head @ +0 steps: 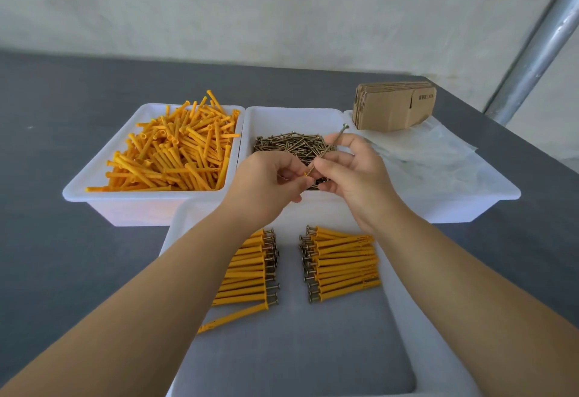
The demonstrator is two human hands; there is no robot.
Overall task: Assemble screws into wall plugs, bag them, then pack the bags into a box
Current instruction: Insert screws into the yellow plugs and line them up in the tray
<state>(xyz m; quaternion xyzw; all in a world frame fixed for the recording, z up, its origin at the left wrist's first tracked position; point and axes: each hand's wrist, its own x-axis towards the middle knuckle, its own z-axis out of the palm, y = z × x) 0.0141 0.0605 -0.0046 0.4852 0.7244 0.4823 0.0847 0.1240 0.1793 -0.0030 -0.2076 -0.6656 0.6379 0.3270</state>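
Left hand point(269, 178): fingers curled round an orange wall plug point(305, 174); only the plug's open end shows past the fingertips.
Right hand point(351, 166): thumb and fingers pinch a long screw point(329, 148) along its shaft, the head up and to the right, the tip at the mouth of the plug.
Where they meet: above the front edge of the screw tray point(294, 114), the middle one of three white trays.
Loose screws point(291, 142): a heap in the middle tray, partly hidden by both hands.
Loose plugs point(175, 152): piled high in the left tray point(103, 196).
Right tray point(488, 205): holds clear plastic bags point(432, 152), with a stack of flat cardboard boxes point(394, 108) at its far end.
Near tray point(404, 318): two rows of finished plugs with screws in them, the left row point(250, 271) and the right row point(341, 266), screw heads facing each other across a gap.
Table point(62, 271): dark grey, under all the trays.
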